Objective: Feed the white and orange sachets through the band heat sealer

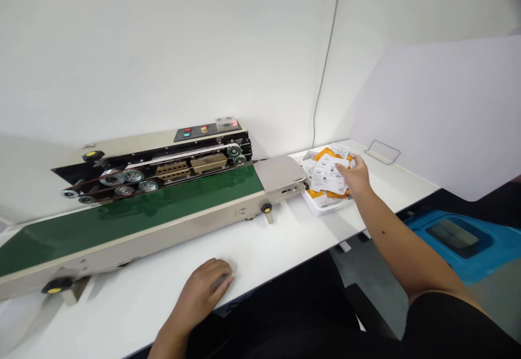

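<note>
At the right, my right hand (355,173) pinches a white printed sachet (330,174) by its edge, over a pile of more white and orange sachets. The pile fills a white plastic tray (321,210) at the end of a conveyor sealing machine (154,169). My left hand (207,286) rests near the table's front edge, in front of the machine. Its fingers are curled toward the thumb, and a grey patch shows between them; whether that is an object or shadow is unclear.
A green conveyor belt (134,202) runs left from a metal end plate (280,173). Black knobs (266,208) stick out at the machine's front. A wire stand (382,152) sits on the white table (260,250) at right. Below is a blue bin (492,239).
</note>
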`<state>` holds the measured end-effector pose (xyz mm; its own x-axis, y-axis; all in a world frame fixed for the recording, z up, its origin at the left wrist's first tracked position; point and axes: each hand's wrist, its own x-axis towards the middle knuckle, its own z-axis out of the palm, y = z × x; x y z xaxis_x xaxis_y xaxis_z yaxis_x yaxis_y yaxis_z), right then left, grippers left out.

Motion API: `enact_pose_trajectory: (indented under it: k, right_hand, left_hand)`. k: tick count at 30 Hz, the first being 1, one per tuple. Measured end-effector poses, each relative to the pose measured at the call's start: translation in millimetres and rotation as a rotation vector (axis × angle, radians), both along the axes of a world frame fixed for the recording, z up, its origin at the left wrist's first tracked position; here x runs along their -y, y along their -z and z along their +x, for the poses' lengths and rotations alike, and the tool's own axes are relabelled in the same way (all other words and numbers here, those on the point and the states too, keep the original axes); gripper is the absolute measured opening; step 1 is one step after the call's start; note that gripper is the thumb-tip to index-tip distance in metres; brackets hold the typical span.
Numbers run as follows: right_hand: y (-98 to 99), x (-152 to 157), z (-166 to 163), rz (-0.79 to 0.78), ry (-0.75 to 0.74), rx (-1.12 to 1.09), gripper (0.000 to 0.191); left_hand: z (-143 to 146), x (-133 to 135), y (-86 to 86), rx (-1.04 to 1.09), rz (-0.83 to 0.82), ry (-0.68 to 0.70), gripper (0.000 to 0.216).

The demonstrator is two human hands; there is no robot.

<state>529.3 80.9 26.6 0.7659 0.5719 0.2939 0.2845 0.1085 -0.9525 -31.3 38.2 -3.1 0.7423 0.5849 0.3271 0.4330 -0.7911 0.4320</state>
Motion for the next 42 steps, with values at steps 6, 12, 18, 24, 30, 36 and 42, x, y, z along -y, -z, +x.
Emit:
enact_pose_trajectory:
  k: [6,12,18,24,30,36,42]
  right_hand:
    - [-2.5,-6,-3,0.144,0.032,0.023,0.06]
    - [-13.3,-15,3,0.303,0.079,-0.049,0.059]
    - [-58.2,1,-29,0.532,0.131,0.092,0.054]
    - [-51.2,61,-145,0.413,-0.153,0.449,0.048]
    - [19.5,62,-259,0.514,-0.985,1.129,0.016]
    - [57.8,37,-312,0.265,-0.947,1.364,0.02]
    - [61.2,32,-306,0.131,-1.126,1.309,0.056]
  left_hand:
    - [-2,-1,4.5,0.006,-0.017,0.012,0.015]
    - [-1,0,1.7,-0.003,-0.01,-0.004,0.017]
    - [1,0,1.9,0.019,-0.002,-0.006,0.016]
    - [-4,-2,10.4,0.031,0.033,-0.072,0.019]
    - [-14,-7,17.3,0.168,0.008,-0.251,0.028]
    - [-23,-5,21.3,0.353,0.029,-0.351,0.039]
    - [-6,-10,24.1,-0.091,0.093,-0.136,0.071]
